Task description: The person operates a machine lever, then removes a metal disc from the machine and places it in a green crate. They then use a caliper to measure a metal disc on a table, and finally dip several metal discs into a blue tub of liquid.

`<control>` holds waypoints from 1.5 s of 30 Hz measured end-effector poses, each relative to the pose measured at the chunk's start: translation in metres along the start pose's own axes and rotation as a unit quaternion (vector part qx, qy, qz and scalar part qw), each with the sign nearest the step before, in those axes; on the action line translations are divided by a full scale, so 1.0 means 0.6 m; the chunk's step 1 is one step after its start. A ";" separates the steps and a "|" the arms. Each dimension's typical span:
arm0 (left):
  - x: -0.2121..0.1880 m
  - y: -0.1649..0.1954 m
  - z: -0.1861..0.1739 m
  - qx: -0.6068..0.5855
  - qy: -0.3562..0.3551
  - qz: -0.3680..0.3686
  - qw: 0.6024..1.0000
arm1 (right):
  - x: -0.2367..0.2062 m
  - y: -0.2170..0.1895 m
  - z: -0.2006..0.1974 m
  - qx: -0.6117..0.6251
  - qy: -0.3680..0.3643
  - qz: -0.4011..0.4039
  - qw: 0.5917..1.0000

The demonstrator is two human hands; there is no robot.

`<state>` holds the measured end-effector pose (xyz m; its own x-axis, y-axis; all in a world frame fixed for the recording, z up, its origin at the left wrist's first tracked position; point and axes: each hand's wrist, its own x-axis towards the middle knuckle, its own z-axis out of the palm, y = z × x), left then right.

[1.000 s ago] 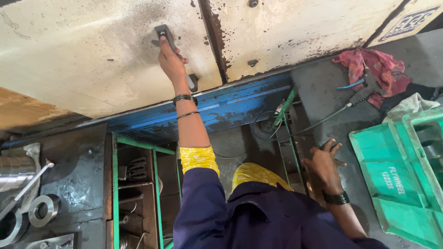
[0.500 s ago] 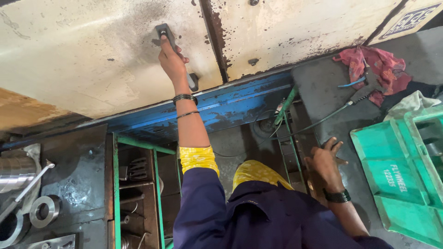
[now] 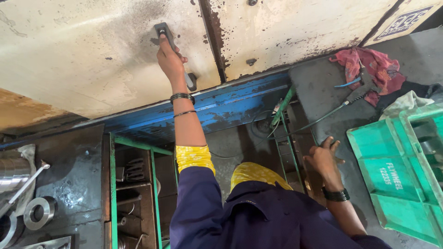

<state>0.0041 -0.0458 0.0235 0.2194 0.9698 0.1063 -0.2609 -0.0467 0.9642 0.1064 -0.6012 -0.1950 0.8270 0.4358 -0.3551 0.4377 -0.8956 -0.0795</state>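
The grey metal handle (image 3: 171, 48) sits on the cream, rust-stained machine panel (image 3: 83, 60), and the left hand (image 3: 170, 60) is closed around its upper part, with the fingers wrapped over the bar. The handle looks stiff and solid, probably steel, and its worn surface may be a little oily, so a full grip around the middle of the bar seems the safest hold. Just right of this hand, a dark vertical seam (image 3: 213, 41) divides the panel. Below the wrist runs a blue painted ledge (image 3: 221, 108), and further down a green metal frame (image 3: 113, 184) with tools inside. The right hand (image 3: 324, 159) rests half open on the dark floor (image 3: 318, 87), its fingers spread and holding nothing. To its right lies a green plastic crate (image 3: 392, 184), and beyond it a red rag (image 3: 369, 69). Far left of the left hand lie metal rings (image 3: 39, 212).
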 end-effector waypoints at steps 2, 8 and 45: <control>0.000 -0.001 0.000 -0.007 -0.005 -0.001 1.000 | -0.002 -0.003 -0.003 0.004 0.010 -0.002 1.000; 0.001 -0.003 -0.001 -0.008 -0.013 0.004 1.000 | -0.002 -0.007 -0.009 0.010 0.002 0.006 1.000; 0.007 -0.004 -0.008 -0.026 -0.029 -0.002 0.999 | -0.012 -0.001 0.000 0.065 0.019 -0.006 0.998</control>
<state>0.0015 -0.0403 0.0203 0.2751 0.9541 0.1181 -0.3082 -0.0289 0.9509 0.1000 -0.6036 -0.1926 0.8360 0.4468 -0.3186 0.4001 -0.8936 -0.2034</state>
